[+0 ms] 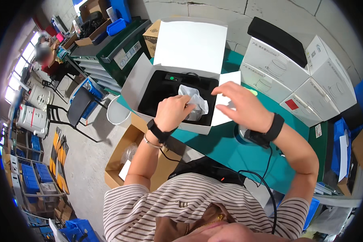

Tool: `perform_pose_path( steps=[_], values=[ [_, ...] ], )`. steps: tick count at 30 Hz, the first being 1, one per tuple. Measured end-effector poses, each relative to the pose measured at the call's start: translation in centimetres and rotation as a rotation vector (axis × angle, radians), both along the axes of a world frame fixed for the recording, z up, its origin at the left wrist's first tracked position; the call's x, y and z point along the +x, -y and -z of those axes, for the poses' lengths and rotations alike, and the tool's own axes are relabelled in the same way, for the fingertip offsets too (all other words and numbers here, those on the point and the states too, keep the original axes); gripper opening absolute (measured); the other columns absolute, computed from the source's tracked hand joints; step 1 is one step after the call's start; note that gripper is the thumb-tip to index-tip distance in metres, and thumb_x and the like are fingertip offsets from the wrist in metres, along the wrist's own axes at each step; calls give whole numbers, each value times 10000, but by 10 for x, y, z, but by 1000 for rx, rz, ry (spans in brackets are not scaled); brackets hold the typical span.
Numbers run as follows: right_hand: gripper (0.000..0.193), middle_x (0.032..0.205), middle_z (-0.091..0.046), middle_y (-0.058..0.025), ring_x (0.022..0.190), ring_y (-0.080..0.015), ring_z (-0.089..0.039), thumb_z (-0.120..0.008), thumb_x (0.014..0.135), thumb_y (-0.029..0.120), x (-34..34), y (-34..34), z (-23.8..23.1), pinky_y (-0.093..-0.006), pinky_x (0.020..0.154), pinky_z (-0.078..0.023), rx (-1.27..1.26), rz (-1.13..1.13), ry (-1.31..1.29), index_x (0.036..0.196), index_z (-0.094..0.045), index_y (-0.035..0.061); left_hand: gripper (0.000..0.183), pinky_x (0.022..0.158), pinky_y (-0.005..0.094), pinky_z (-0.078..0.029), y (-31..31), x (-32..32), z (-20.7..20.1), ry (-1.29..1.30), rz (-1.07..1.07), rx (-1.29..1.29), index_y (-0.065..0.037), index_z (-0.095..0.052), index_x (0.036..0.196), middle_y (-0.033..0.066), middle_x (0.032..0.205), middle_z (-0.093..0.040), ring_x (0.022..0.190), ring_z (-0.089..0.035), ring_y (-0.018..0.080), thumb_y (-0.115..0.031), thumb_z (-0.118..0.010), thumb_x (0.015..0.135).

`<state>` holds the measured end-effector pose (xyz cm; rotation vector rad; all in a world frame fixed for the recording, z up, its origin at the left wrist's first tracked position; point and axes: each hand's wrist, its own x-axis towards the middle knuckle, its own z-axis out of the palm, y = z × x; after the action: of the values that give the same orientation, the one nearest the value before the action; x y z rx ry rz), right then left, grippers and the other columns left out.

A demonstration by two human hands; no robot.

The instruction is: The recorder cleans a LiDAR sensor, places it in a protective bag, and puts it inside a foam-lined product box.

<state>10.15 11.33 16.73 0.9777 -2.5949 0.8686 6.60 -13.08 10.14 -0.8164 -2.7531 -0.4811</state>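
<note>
A white box [127, 86] stands on the green table with its lid [189, 44] raised at the back. Black foam [153, 90] lines its inside. In the foam's middle sits a crumpled, translucent plastic bag [197, 99]; whatever is in it is hard to make out. My left hand [171, 113] reaches over the box's near left side, thumb and fingers closed on the bag's left edge. Over the box's right side flap [230, 80], my right hand [246, 107] is held with thumb and fingers apart, nothing between them. A small dark part with a green dot [172, 78] lies in the foam's back.
Several white boxes [274, 60] are stacked at the right, a black foam piece [276, 38] on top. A round metallic object [242, 133] stands under my right forearm. An open cardboard box [121, 157] and a white bin [117, 111] are at the left. Black cables [266, 185] hang near my body.
</note>
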Motion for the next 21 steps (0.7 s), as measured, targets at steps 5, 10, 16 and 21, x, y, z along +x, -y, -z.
perform_pose_path(
  steps=[5,10,16,21],
  values=[
    [361,1065,-610,-123,858,-212,-639,-678,875,167,29,-3,-5,-318,723,-512,-72,64,132,1184,-541,43,111,609,338,-485,-18,48,-38,-164,120,471,1,-670,880,127,779,-631,662,-608,295,-101,-691,840],
    [458,791,-628,-137,591,-250,-615,-692,886,292,47,-16,2,-342,562,-484,-316,227,288,1143,-454,-3,113,617,348,-489,-57,69,-46,-281,430,461,-21,-680,853,111,790,-628,694,-609,279,-64,-740,768],
    [212,598,-537,-37,520,-101,-511,-662,850,82,68,-68,-1,-255,498,-396,-247,381,463,1034,-562,45,144,581,339,-491,-87,76,-50,-341,596,551,-23,-648,771,98,767,-626,668,-616,258,-33,-774,703],
    [116,696,-631,-68,586,-148,-630,-665,851,58,96,-84,11,-275,567,-483,-473,561,-133,932,-588,28,173,602,337,-511,-111,69,-46,-333,455,552,-50,-616,743,62,763,-612,682,-624,250,-58,-785,703]
  ],
)
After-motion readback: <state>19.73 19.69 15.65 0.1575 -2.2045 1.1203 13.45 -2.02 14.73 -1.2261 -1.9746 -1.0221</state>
